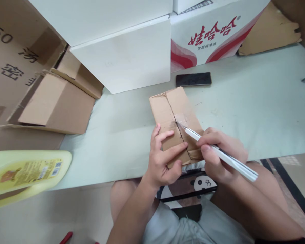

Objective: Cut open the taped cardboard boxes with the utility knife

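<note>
The pale green table (256,112) spans the frame, and the small cardboard box (167,118) lies on it at the centre, its near end by the table's lower edge. The box's long axis runs steeply from upper left to lower right, and its dark seam (171,109) follows the same line down the top face.

The left hand (165,157), below centre, is the nearer: its fingers are spread over the box's lower left part, the index fingertip resting on the top beside the seam. The right hand (220,152), right of centre, has its thumb and fingers closed round a white-handled knife (228,159); whether they also touch the box's edge I cannot tell.

From the right fingers, the middle of the seam lies toward the upper left. The knife slants that way, flatter than the seam, and its blade (180,124) meets the seam about midway, above the left index fingertip.
</note>
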A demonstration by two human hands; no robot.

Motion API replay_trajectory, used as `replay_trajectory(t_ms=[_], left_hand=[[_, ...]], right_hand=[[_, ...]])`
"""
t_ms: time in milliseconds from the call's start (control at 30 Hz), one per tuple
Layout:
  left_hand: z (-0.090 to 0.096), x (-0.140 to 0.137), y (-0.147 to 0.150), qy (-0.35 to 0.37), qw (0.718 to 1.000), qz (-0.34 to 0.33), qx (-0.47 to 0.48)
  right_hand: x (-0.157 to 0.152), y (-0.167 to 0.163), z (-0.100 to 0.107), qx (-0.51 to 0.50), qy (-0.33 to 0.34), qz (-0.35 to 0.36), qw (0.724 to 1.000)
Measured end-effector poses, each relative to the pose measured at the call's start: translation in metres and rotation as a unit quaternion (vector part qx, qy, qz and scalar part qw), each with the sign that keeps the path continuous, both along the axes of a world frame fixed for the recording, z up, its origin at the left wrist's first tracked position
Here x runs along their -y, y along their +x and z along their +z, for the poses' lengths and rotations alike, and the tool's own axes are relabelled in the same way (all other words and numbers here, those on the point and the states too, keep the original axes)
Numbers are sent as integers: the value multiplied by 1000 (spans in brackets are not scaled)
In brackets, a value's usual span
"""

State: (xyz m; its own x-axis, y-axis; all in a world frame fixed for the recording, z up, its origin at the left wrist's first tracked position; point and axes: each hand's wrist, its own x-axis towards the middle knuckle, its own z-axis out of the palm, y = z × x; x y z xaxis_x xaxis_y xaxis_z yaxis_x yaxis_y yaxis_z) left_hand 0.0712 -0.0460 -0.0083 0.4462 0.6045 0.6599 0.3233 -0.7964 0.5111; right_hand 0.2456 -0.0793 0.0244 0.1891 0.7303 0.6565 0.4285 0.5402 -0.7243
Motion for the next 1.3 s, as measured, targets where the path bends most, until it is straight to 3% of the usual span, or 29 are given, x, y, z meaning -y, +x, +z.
replay_trajectory(t_ms=[1300], left_hand=[[-1,0,-1,-3,1000,0,-2]], right_hand=[[0,0,2,1,-2,2,1000]])
